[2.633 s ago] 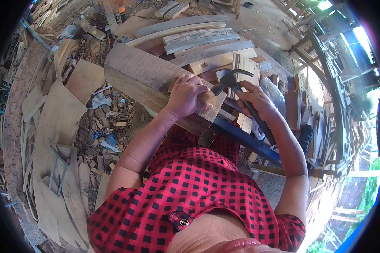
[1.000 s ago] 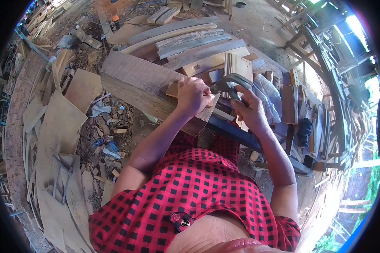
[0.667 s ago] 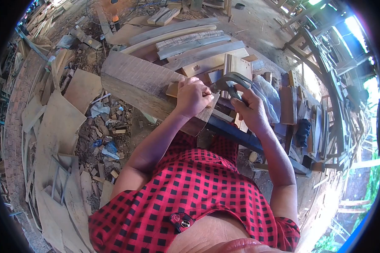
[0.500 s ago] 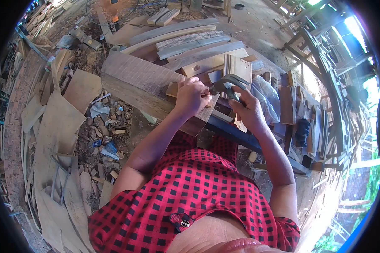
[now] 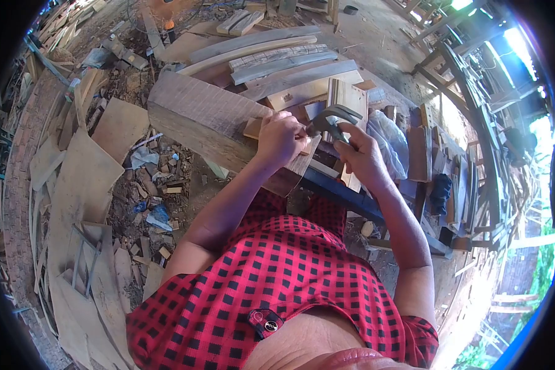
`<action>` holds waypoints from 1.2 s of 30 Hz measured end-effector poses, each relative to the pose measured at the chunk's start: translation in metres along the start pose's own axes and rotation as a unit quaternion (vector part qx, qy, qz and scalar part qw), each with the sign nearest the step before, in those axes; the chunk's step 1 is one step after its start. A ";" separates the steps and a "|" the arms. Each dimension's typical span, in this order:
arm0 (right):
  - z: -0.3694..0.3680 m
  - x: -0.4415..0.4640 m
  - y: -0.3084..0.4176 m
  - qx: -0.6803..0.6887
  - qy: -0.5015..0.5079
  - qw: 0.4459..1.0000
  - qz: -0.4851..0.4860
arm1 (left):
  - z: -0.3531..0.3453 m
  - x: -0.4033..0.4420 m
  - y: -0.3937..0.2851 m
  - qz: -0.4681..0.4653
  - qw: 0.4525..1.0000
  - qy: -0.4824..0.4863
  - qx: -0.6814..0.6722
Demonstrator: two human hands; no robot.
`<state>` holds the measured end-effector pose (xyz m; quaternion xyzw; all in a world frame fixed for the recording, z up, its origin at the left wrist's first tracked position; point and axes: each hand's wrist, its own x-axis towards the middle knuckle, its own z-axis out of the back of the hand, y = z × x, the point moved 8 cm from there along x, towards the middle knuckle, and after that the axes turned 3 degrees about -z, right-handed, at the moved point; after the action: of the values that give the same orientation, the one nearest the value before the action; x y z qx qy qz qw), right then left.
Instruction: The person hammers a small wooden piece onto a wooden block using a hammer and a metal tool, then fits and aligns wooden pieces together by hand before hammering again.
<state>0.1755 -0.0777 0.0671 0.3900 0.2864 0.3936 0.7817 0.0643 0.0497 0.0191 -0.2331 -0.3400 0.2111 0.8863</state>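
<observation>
A claw hammer is in my right hand, whose fingers are wrapped round it just below the head. The hammer's face points left and sits right beside the fingers of my left hand. My left fingers are closed on a small wood piece lying on top of a thick wooden beam. Part of that piece shows left of the hand, the rest is mostly covered. Whether a nail is between my left fingertips cannot be made out.
Behind the beam lie several long boards. A plastic bag and stacked wood blocks are at the right. Scrap and chips cover the ground at the left, beside large thin sheets. Part of another person shows at the top left.
My right hand has shifted up the hammer handle, close to its head. My left hand has turned and closed more, showing more of the small wood piece. In the last half second little has moved.
</observation>
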 end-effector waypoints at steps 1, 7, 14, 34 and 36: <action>0.004 -0.004 0.002 0.020 0.013 0.999 -0.036 | 0.000 0.000 0.001 -0.003 1.000 -0.007 -0.012; 0.017 -0.011 0.024 0.086 -0.018 0.996 0.000 | 0.004 0.000 -0.002 -0.011 0.999 0.007 -0.047; 0.008 -0.007 0.011 0.020 0.019 0.999 -0.033 | 0.003 -0.002 -0.002 -0.016 1.000 -0.012 0.000; 0.015 -0.008 0.026 0.065 -0.033 0.997 0.002 | 0.001 -0.002 0.001 -0.021 0.997 -0.016 -0.077; 0.006 -0.004 0.013 -0.015 -0.011 1.000 -0.006 | 0.000 -0.002 0.002 -0.009 0.999 0.000 -0.051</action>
<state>0.1729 -0.0787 0.0822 0.3810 0.2738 0.3889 0.7929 0.0624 0.0499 0.0167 -0.2750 -0.3522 0.1856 0.8751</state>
